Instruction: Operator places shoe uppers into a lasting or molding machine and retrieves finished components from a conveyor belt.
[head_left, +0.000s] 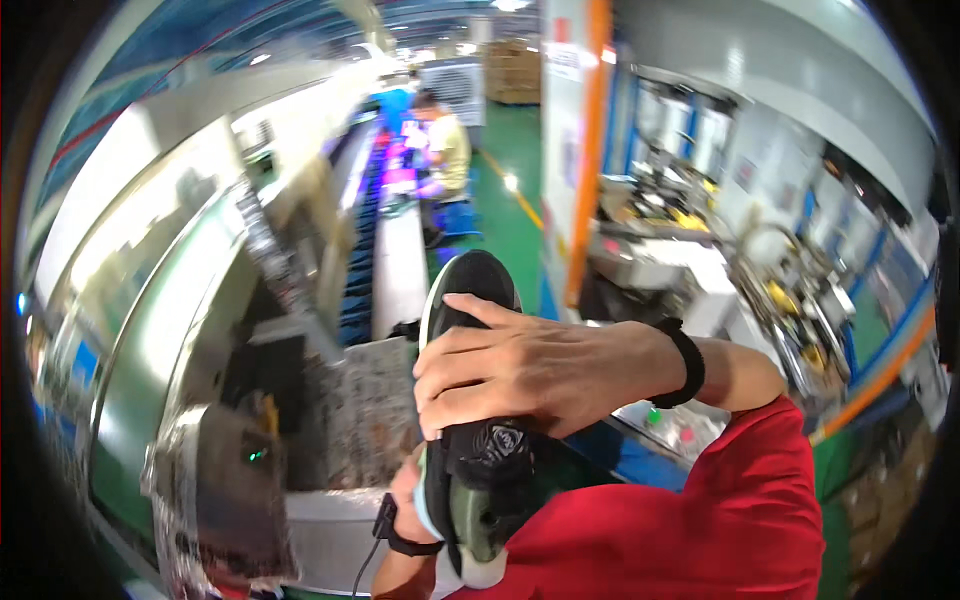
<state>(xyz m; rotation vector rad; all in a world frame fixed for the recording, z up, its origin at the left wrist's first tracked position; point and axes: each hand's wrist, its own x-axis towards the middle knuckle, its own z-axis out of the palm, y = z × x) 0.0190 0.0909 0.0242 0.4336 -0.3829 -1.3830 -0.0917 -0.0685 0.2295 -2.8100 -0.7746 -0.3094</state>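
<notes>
A sneaker (490,455) with a black upper, an olive heel part and a pale sole is held up before me, toe pointing away. Across its top lies my right hand (515,365), fingers wrapped over the forefoot toward the left side. My left hand (408,495) grips the shoe low on its left side near the heel; most of its fingers are hidden behind the sole. Both wrists have black bands, and a cable hangs from the left one.
A machine with a hazy cover (225,490) stands at near left. Ahead, a conveyor line (400,265) runs away toward a seated person (447,150) in a yellow top. An orange-edged post (588,150) and machinery (790,300) stand at right.
</notes>
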